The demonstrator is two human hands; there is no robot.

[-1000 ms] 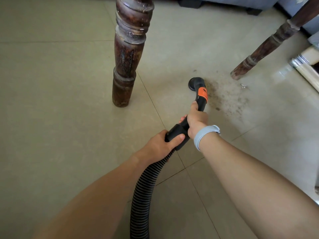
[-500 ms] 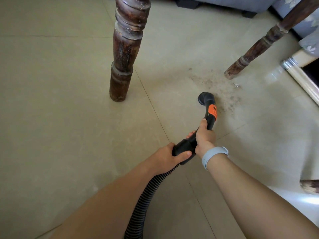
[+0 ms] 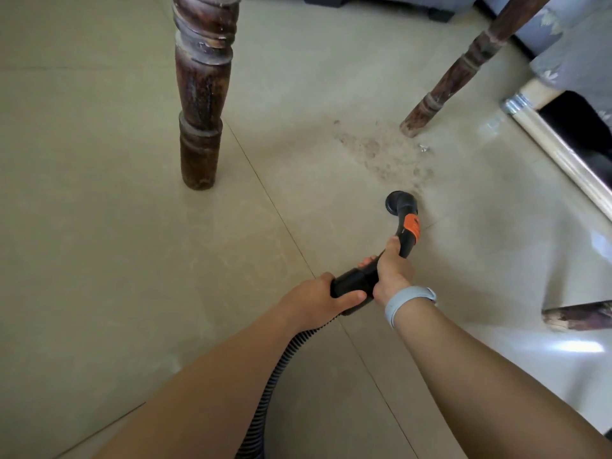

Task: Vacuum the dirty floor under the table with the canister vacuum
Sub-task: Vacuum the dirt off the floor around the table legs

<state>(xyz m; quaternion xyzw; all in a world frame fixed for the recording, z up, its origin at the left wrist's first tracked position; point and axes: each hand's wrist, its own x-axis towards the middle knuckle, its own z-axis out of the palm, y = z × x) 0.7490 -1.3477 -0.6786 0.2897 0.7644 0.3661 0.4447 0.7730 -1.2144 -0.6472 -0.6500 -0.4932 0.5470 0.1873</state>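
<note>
The vacuum handle (image 3: 371, 276) is gripped by both hands, left hand (image 3: 323, 301) behind right hand (image 3: 392, 271). The nozzle (image 3: 399, 203) is placed centre-right, just below the dirt patch (image 3: 381, 154); a forward pass seems needed.

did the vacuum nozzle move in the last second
Yes. The vacuum nozzle has pulled back toward the person, off the dirt patch and away from the far table leg.

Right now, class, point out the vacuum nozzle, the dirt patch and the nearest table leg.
vacuum nozzle (image 3: 398, 202): head view, round mouth.
dirt patch (image 3: 385, 157): head view, middle.
nearest table leg (image 3: 199, 127): head view, lower shaft.
</note>
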